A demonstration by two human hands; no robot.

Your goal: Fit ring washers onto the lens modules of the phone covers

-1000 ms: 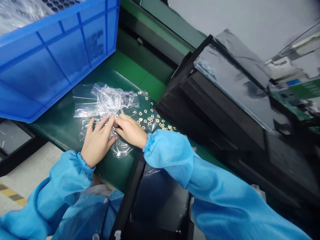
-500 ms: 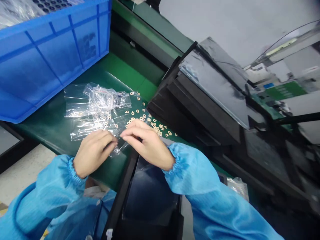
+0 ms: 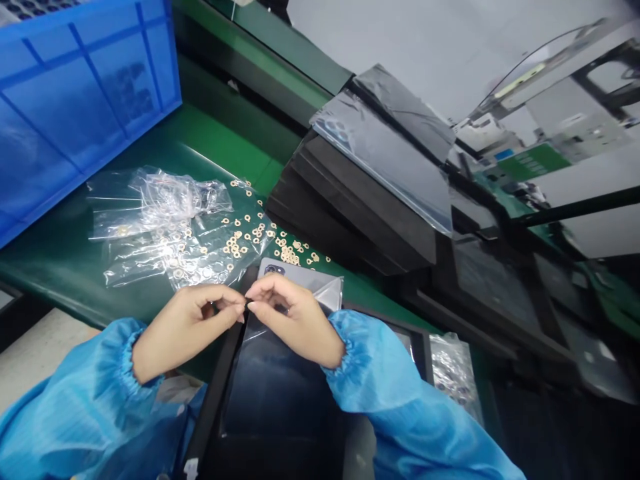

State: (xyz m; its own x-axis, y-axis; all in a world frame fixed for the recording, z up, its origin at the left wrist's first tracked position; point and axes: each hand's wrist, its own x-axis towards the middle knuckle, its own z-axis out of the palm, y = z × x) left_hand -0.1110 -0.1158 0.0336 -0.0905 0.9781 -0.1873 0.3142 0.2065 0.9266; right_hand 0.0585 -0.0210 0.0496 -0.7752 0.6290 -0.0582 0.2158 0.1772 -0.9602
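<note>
My left hand [image 3: 193,327] and my right hand [image 3: 295,320] meet fingertip to fingertip above the left edge of a black tray [image 3: 235,353]. Both are pinched around something small and dark that I cannot make out. Beneath my right hand, a grey phone-like panel with a camera ring [image 3: 300,275] lies at the tray's top end, with clear film over it. Clear plastic bags [image 3: 170,207] lie on the green mat beyond my left hand. Small gold-coloured rings [image 3: 287,252] are scattered beside and under the bags.
A blue crate [image 3: 90,100] stands at the upper left. Stacked black trays [image 3: 360,200] with film-wrapped panels [image 3: 385,167] rise right of the rings. More clear plastic [image 3: 455,373] lies at the lower right, beyond my right sleeve.
Both hands have moved from the edge of the plastic bags to above the black tray, and their fingertips have come together. The view has shifted, uncovering the grey panel and more rings.
</note>
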